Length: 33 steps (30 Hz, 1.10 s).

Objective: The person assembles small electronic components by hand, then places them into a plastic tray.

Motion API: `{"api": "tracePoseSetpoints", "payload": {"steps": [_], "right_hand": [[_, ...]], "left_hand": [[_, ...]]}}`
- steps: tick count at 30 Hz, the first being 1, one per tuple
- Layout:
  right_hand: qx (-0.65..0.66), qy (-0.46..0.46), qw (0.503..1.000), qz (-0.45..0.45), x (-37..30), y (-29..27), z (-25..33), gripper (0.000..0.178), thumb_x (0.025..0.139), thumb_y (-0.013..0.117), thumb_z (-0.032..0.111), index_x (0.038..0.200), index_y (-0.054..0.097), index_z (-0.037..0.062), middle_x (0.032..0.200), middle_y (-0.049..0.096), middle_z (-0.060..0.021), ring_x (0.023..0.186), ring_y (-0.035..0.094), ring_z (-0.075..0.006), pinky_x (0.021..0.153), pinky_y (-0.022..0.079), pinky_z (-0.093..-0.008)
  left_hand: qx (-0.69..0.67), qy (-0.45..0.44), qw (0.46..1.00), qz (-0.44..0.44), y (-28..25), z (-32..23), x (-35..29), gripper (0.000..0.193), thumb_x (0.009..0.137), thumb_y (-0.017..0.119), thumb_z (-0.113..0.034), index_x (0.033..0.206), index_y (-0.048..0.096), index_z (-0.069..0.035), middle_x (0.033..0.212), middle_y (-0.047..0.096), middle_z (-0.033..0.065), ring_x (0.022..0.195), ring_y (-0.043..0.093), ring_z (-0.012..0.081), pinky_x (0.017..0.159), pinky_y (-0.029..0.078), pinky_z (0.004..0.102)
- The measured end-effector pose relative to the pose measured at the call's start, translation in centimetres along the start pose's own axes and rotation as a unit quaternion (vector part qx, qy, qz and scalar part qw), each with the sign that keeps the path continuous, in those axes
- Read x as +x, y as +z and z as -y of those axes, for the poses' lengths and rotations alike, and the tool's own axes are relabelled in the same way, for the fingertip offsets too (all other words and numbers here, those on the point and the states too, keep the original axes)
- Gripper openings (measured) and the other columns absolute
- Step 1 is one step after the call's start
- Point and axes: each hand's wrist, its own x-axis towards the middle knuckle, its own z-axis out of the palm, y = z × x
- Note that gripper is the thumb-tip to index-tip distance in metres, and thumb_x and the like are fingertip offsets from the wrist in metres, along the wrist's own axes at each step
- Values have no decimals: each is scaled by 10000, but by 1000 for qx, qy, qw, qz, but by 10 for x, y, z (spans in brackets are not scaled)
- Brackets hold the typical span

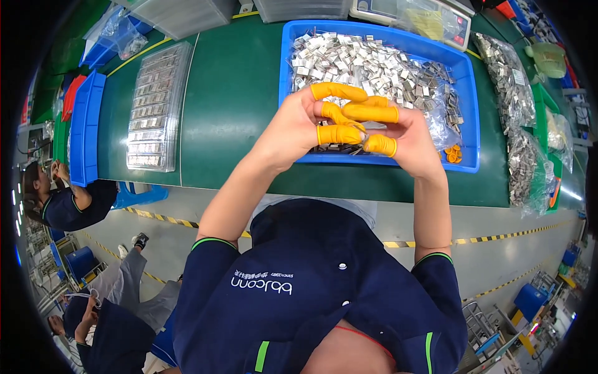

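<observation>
My left hand (306, 123) and my right hand (408, 136) meet over the near side of a blue bin (473, 118). Yellow finger cots cover several fingertips on both hands. Thumbs and fingers are pinched together, and a speck of something greyish shows between them; the fingers hide its shape. Beneath and beyond the hands, the bin holds a heap of small metal parts (355, 59), silvery and white, some with thin leads. Inside the bin at the right lie a clear plastic bag (439, 121) and several loose orange finger cots (453, 153).
A clear tray (152, 106) of metal parts in rows lies left on the green table (230, 93). Farther left stands a blue bin (87, 128). Bagged parts (523, 156) line the right edge; a scale (458, 28) sits behind. Two people work at the left.
</observation>
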Motion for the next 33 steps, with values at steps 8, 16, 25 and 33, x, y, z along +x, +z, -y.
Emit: {"api": "tracePoseSetpoints", "payload": {"steps": [8,16,25,33], "right_hand": [[-165,-76,983,-36,3,-1,20,202,742,654,34,943,645,16,894,618,-60,825,572,-137,721,450,-238],[-509,-125,839,-149,15,-33,-1,203,744,635,85,945,629,56,910,615,-114,845,574,-277,742,451,-317],[-599,-79,796,-21,19,-27,-7,204,682,643,64,885,639,49,866,574,-100,853,529,-280,734,437,-348],[-645,-88,759,0,3,-22,-21,177,628,672,67,796,645,21,756,551,-132,754,550,-286,649,452,-372]], "left_hand": [[13,9,999,39,-2,-3,20,496,739,652,-32,1189,450,11,885,632,62,836,588,98,768,454,213],[679,151,717,-35,-30,-5,23,153,616,714,-158,757,680,-110,717,608,40,725,538,213,736,397,344],[750,166,640,11,-24,21,28,209,621,684,-111,814,638,-48,798,534,70,862,494,211,799,358,321],[682,223,696,14,-18,18,33,173,633,679,-105,772,615,-25,778,522,83,837,495,245,757,402,349]]}}
